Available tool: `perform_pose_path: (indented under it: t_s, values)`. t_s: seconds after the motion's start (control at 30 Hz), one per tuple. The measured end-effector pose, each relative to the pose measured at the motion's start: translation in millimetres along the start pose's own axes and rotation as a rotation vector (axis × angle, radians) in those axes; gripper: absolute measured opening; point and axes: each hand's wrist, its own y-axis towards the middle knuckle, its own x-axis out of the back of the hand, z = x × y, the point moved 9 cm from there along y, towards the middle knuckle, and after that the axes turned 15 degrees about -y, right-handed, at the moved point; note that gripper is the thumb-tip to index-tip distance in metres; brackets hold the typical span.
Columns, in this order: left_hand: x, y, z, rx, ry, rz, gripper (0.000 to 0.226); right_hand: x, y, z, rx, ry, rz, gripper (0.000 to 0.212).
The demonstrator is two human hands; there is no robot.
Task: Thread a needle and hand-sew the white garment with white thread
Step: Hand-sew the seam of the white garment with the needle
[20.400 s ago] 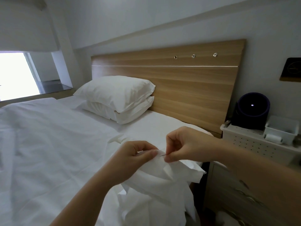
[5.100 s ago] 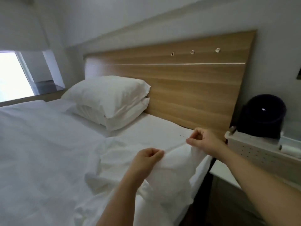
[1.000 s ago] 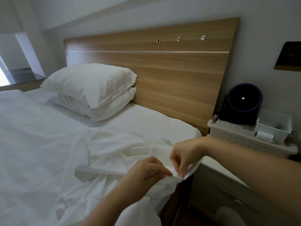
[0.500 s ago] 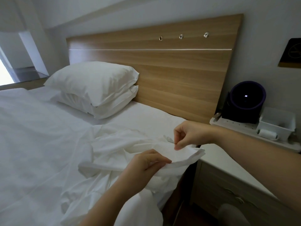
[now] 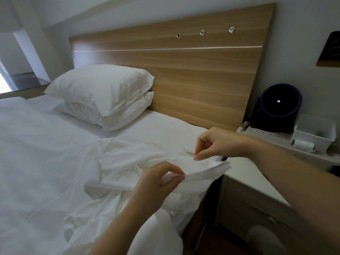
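The white garment (image 5: 128, 168) lies crumpled on the bed's right side, one edge lifted off the sheet. My left hand (image 5: 158, 183) pinches that raised edge between thumb and fingers. My right hand (image 5: 215, 144) is above and to the right of it, its thumb and forefinger closed on a thin dark needle (image 5: 190, 153) that points left, clear of the cloth. The white thread is too fine to make out. A spool of white thread (image 5: 303, 145) lies on the bedside shelf.
White bed (image 5: 36, 162) with two stacked pillows (image 5: 104, 96) against a wooden headboard (image 5: 184, 70). On the right stands a bedside cabinet (image 5: 248, 181) with a white perforated tray (image 5: 272, 138), a small white bin (image 5: 314, 131) and a dark round device (image 5: 279, 103).
My right hand has risen up and to the right, away from the garment's edge, drawing the needle out of the cloth. My left hand keeps its pinch on the edge.
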Motion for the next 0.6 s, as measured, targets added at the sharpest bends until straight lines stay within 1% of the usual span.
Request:
perform_pose_path:
  t_s: [0.07, 0.1, 0.17, 0.2, 0.27, 0.33, 0.4, 0.47, 0.6]
  values:
    - [-2, -4, -18, -0.281, 0.114, 0.004, 0.007, 3, -2, -1, -0.005, -0.023, 0.042, 0.007]
    - [-5, -9, -24, -0.404, 0.170, 0.016, 0.003, 7, -4, 0, -0.006, -0.050, 0.029, 0.007]
    - [-9, -17, -30, -0.587, 0.285, 0.021, 0.002, 18, -7, 5, 0.013, -0.108, -0.064, 0.003]
    - [-10, -20, -33, -0.647, 0.331, 0.011, 0.004, 23, -10, 12, 0.042, -0.126, -0.113, 0.006]
    - [-11, -24, -37, -0.720, 0.384, -0.004, 0.007, 23, -14, 27, 0.120, -0.176, -0.139, 0.012]
    - [-13, -26, -39, -0.750, 0.405, 0.003, 0.008, 14, -16, 39, 0.180, -0.295, -0.098, 0.013]
    - [-15, -27, -38, -0.757, 0.408, 0.016, 0.007, 4, -17, 44, 0.202, -0.416, -0.047, 0.013]
    - [-16, -28, -37, -0.759, 0.411, 0.024, 0.007, -2, -19, 47, 0.217, -0.479, -0.023, 0.013]
    - [-17, -28, -36, -0.758, 0.411, 0.035, 0.007, -3, -23, 55, 0.230, -0.563, -0.040, 0.015]
